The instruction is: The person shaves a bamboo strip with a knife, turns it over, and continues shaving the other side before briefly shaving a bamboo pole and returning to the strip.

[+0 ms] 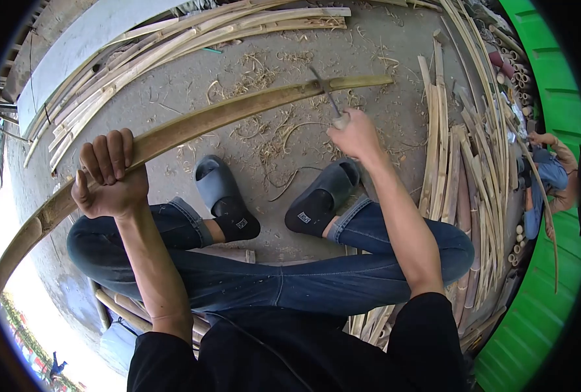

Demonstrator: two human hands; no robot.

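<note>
A long split bamboo strip runs from the lower left up to the upper middle. My left hand is wrapped round its left part, above my left knee. My right hand is closed on the handle of a knife, just below the strip's far end. The thin dark blade crosses the strip near a node. Pale shavings lie on the ground beneath the strip.
Bamboo strips lie at the upper left, and more are piled on the right. My feet in grey slides rest on the ground. Another person sits at the far right by a green corrugated wall, holding a strip.
</note>
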